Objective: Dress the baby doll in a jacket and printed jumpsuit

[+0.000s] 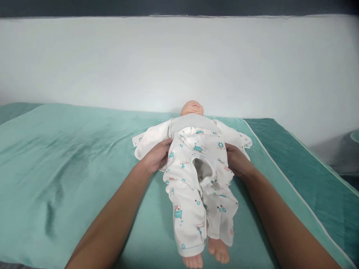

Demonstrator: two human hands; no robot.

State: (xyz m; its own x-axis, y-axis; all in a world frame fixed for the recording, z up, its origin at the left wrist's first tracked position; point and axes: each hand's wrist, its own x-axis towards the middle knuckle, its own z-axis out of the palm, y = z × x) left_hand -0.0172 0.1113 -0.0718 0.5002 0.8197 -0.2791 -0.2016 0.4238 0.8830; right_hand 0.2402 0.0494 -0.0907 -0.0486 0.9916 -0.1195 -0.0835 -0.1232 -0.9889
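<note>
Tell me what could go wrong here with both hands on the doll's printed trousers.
1. The left hand and right hand grip the printed trousers at the doll's waist; an uneven pull might twist them.
2. The white top lies spread open beneath, so it may bunch under the waistband.
3. The bare feet stick out near the mat's front edge; tugging could slide the doll off.

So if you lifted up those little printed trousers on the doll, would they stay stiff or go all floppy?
Probably floppy: the printed trousers wrinkle and sag around the doll, so the cloth looks thin and soft. Likely light too, since the legs lie flat on the green mat. They shouldn't slip much; the left hand and right hand grip the waist sides easily.
</note>
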